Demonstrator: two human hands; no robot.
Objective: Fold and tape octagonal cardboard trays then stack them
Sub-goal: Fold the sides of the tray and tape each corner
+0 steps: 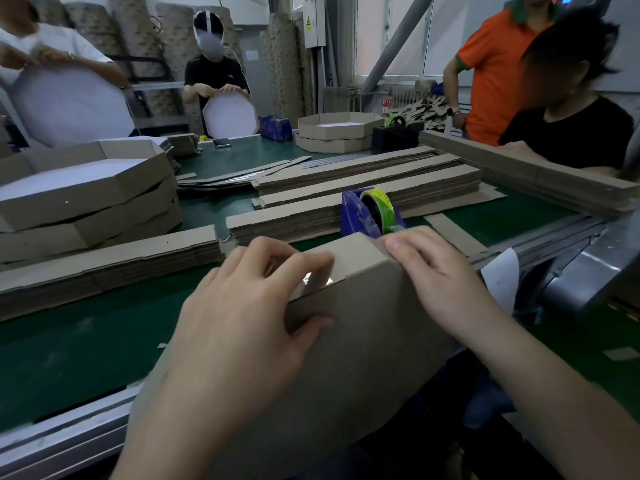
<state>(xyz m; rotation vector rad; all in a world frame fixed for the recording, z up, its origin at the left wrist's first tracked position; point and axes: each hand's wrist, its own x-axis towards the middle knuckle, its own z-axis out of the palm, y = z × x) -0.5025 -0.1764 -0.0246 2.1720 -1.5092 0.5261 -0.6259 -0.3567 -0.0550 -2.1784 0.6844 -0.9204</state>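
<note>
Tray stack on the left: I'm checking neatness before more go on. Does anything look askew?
Yes. The tray stack sits unevenly: its layers are twisted out of line with each other, and a wedge-shaped gap opens under the top tray at its right end. No tears are visible.

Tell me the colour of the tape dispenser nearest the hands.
The tape dispenser is blue-purple; head view.
</note>
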